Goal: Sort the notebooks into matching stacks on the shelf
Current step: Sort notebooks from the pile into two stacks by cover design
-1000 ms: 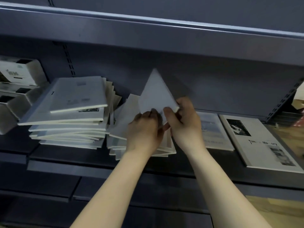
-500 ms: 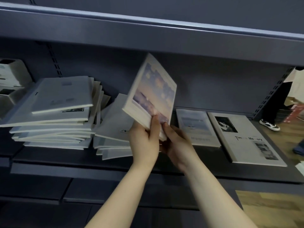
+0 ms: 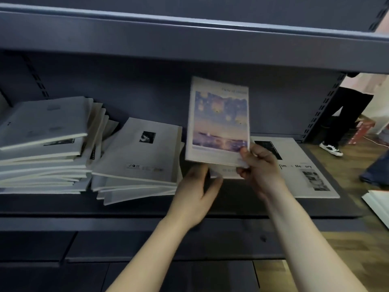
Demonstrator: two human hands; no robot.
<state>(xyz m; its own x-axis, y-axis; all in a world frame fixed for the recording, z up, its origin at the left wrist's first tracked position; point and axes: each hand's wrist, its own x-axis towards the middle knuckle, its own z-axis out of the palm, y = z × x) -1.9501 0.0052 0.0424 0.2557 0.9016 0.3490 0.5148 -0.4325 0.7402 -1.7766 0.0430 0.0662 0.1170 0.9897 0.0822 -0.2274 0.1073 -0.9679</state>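
- Head view: thin white-bordered notebook with a pastel lantern-sky cover point(image 3: 219, 121) held upright above the dark grey metal shelf point(image 3: 147, 207), right of centre.
- Right hand point(image 3: 260, 169) pinching its lower right corner, thumb in front, fingers behind; cover face-on to the camera.
- Left hand point(image 3: 196, 192) at 7 o'clock of the notebook, fingers loosely spread, gripping nothing, just below the bottom edge.
- Directly beneath, partly hidden, a flat white notebook point(image 3: 226, 171) on the shelf; whether its cover matches cannot be told.
- At 9 o'clock, a leaning stack of white notebooks with a small black photo on top point(image 3: 139, 152); further left, a taller untidy white stack point(image 3: 44, 144).
- At 3 o'clock, a large flat white booklet with black photos point(image 3: 303, 165).
- Probably light and bendy, smooth cover likely slippery; a one-corner pinch invites sagging.
- Better taken along the spine or with a palm under the bottom edge.
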